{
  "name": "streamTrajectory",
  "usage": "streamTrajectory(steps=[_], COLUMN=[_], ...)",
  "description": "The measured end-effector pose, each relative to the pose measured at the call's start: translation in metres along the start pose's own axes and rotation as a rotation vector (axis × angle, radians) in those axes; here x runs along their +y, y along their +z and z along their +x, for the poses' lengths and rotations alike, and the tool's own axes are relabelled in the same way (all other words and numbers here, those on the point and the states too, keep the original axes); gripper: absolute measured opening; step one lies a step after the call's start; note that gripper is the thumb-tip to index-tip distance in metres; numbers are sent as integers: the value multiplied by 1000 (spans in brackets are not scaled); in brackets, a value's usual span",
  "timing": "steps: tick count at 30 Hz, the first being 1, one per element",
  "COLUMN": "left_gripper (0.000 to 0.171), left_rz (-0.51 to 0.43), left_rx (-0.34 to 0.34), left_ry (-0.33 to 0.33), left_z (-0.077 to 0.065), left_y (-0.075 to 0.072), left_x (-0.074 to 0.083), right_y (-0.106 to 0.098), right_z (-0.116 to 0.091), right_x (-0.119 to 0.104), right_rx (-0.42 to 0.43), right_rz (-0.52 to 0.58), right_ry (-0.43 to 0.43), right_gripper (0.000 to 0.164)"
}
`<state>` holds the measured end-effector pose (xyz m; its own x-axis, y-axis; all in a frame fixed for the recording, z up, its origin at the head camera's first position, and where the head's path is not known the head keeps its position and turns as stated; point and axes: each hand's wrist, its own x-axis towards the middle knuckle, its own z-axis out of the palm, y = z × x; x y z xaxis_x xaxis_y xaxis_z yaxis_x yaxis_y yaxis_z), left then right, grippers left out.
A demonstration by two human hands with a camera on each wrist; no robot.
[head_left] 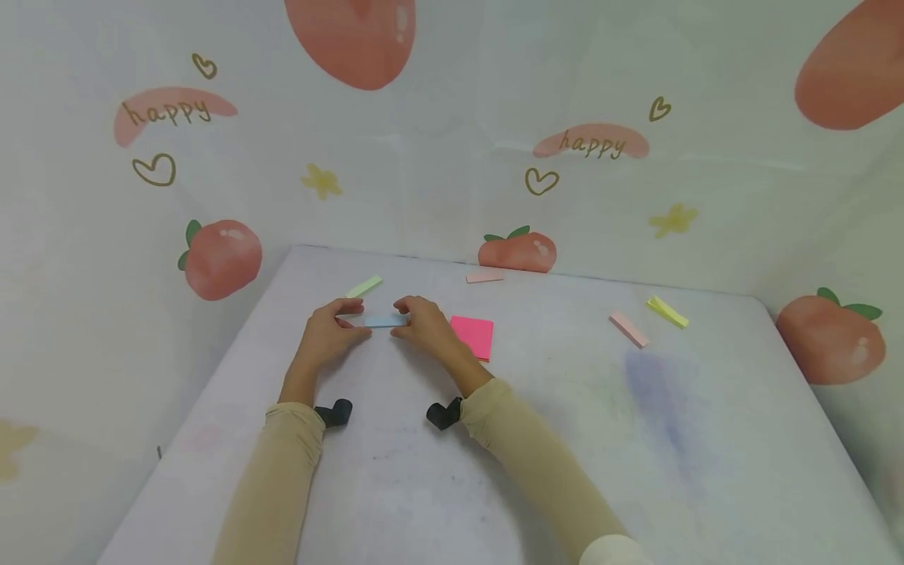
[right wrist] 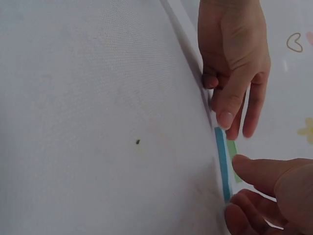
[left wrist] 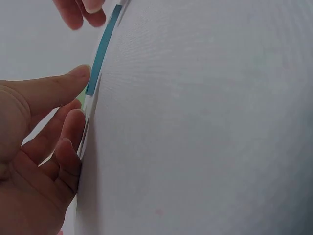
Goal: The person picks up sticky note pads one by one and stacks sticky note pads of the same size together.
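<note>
A slim blue strip, seemingly a sticky-note pad (head_left: 385, 322), lies flat on the white table between the hands. Around its left end is the left hand (head_left: 326, 336), thumb and index finger apart; in the left wrist view the thumb (left wrist: 80, 73) is at the strip's edge. Spread thumb and fingers of the right hand (head_left: 426, 326) straddle the right end, and neither hand visibly pinches the strip (right wrist: 222, 164). A pale green strip (head_left: 364, 286) rests just beyond the left hand. Partly covered by the right forearm is a bright pink square sticky-note pad (head_left: 475, 336).
Near the back edge lies a light pink strip (head_left: 485, 277). Farther right are another pink strip (head_left: 628, 329) and a yellow strip (head_left: 667, 311). A fruit-printed sheet (head_left: 438, 173) stands behind the table (head_left: 565, 439). Black mounts (head_left: 443, 413) sit at the wrists.
</note>
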<state>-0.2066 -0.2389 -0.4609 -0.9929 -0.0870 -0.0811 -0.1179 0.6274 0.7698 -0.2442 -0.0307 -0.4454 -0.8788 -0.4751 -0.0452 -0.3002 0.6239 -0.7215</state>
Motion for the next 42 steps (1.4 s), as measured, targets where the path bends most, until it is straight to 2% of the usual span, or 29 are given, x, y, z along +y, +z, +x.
streamTrajectory(steps=[5,13,19,27,35,42], left_gripper=[63,61,55,51,52,52], left_rz=[5,-5,-6,-22,-103,-219], left_rx=[13,12,6,-1,-36,-38], left_ry=[-30,-78,-69,-43,-44,11], left_z=[3,4,4,1,0,2], left_y=[2,3,4,5,5,10], left_x=[1,4,4,4,5,6], right_y=[8,14,16,18,15,1], right_z=[2,3,3,1,-2,-11], right_x=[0,-1,-5,-6,-2,-4], right_rx=[34,63,61,72,66,96], right_rz=[-67,-80,-118,-152,-160,-149], right_ry=[27,51,75,66,40,-11], right_gripper=[46,42,37,29,29,28])
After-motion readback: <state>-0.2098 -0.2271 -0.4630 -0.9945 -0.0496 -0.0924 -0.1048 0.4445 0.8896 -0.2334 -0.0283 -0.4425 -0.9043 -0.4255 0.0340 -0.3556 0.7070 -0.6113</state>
